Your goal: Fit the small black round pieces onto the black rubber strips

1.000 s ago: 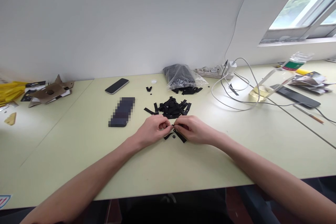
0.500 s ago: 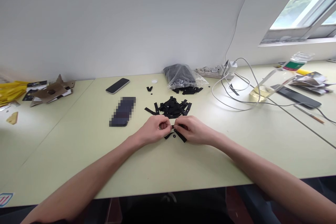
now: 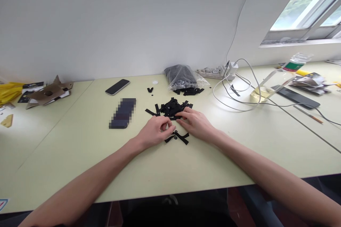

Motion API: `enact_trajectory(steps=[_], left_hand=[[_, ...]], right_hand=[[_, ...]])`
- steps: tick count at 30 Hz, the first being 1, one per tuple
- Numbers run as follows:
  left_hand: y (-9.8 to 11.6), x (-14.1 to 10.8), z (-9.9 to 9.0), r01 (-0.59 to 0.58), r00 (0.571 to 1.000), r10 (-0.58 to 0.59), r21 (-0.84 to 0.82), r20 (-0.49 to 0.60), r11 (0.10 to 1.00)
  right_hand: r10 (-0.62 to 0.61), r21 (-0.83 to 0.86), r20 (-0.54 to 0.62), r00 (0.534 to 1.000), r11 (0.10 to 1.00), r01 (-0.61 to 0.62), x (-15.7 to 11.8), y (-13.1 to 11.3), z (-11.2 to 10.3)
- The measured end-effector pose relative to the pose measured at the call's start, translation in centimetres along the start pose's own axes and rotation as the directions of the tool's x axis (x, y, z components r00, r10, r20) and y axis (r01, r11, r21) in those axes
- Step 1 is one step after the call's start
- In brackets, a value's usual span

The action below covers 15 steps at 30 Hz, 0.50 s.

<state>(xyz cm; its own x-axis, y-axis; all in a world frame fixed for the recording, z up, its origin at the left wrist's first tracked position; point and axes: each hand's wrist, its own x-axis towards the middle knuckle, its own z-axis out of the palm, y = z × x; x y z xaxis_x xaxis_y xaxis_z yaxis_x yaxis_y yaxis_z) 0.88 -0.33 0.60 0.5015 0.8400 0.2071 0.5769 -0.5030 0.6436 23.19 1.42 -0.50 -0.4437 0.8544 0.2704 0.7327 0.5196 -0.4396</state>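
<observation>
Several black strips lie in a heap (image 3: pixel 172 107) at the middle of the table. My right hand (image 3: pixel 195 122) reaches to its near right edge, fingertips touching the strips, thumb and forefinger apart. To the left, my left hand (image 3: pixel 156 130) rests with curled fingers, thumb and forefinger close together; anything between them is too small to make out. Just below the fingertips, a few black strips (image 3: pixel 183 139) lie spread around small round black pieces (image 3: pixel 176 137).
Behind the heap sits a clear plastic bag (image 3: pixel 182 77) of black pieces. A phone (image 3: pixel 117 87) and a pixelated dark object (image 3: pixel 122 113) lie left. On the right are white cables (image 3: pixel 237 108), a tilted bottle (image 3: pixel 277 79) with yellow liquid, and a dark flat device (image 3: pixel 295 97).
My right hand has left my left fingertips and moved up to the heap, its fingers opening. A strip now lies on the table where the hands met. The left hand has barely moved.
</observation>
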Motion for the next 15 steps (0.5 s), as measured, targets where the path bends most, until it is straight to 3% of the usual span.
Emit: enact_trajectory(steps=[7, 15], left_hand=[[-0.8, 0.1, 0.1, 0.078, 0.987, -0.081, -0.025, -0.138, 0.997], [-1.0, 0.0, 0.2, 0.033, 0.99, -0.04, -0.055, -0.138, 0.998]], right_hand=[[-0.013, 0.05, -0.012, 1.0, 0.999, 0.013, -0.1, -0.8, 0.2], [-0.063, 0.148, -0.045, 0.997, 0.987, 0.069, -0.9, -1.7, -0.4]])
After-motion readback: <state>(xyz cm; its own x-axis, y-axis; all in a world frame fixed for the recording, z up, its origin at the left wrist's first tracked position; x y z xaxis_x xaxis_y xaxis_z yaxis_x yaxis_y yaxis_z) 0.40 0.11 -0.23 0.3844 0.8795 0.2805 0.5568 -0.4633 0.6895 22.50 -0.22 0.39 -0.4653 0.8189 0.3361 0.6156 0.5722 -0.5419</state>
